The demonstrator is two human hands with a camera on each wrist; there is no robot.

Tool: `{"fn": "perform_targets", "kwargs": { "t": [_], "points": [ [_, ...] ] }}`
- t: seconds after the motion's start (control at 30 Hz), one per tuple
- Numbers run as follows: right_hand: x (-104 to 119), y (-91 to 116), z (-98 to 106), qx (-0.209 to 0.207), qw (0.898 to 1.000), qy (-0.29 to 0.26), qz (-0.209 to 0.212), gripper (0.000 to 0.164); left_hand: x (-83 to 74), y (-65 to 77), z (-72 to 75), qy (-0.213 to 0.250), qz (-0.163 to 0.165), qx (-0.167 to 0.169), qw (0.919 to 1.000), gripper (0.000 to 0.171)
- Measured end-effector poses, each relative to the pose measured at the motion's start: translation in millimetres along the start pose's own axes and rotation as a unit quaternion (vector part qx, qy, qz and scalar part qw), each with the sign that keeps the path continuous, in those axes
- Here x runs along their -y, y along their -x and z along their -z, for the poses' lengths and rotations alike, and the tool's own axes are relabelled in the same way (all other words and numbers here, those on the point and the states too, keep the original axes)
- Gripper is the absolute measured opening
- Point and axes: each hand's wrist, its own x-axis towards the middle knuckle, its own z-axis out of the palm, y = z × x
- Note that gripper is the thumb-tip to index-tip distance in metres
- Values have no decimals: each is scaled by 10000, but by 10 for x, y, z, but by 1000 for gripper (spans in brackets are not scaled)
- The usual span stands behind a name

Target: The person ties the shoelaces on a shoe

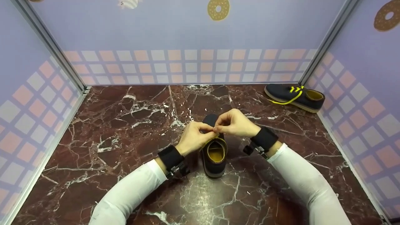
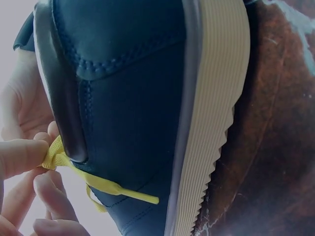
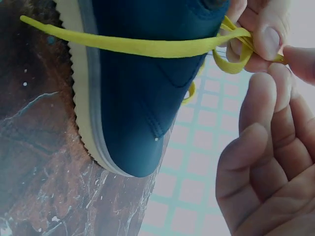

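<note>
A dark blue shoe [image 1: 214, 171] with a pale ridged sole stands in front of me, its toe facing away and its yellow-brown lining showing. Above its opening, my left hand [image 1: 193, 137] pinches the yellow shoelace [image 2: 98, 182] between thumb and fingers, with part of it bunched into a loop. My right hand [image 1: 240, 123] meets it fingertip to fingertip, pinching a short bit of the same lace. One loose lace end [image 3: 133, 46] drapes across the shoe's side in the right wrist view. The fingers hide most of the knot area.
A second dark shoe [image 1: 281, 93] with yellow laces lies at the back right, near the corner of the walls. The tabletop [image 1: 125, 137] is dark red marble pattern with small white specks. Patterned panels [image 1: 193, 37] enclose the back and both sides.
</note>
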Motion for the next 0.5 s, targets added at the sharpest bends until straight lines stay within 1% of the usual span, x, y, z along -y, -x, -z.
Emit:
{"fn": "perform_targets", "kwargs": {
  "t": [0.1,0.2,0.37,0.5],
  "points": [
    [-19,47,9,-20,9999,-69,-80,9,6,-8,-2,136,108,62,9998,13],
    [-44,90,12,10,9998,32,-184,4,17,-16,-4,333,201,83,9992,14],
    [-87,115,-32,111,9990,333,-266,19,41,-20,-4,593,331,31,9977,13],
    [-118,107,-84,41,9990,401,-203,20,44,-20,-3,701,333,6,9970,12]
  ]
}}
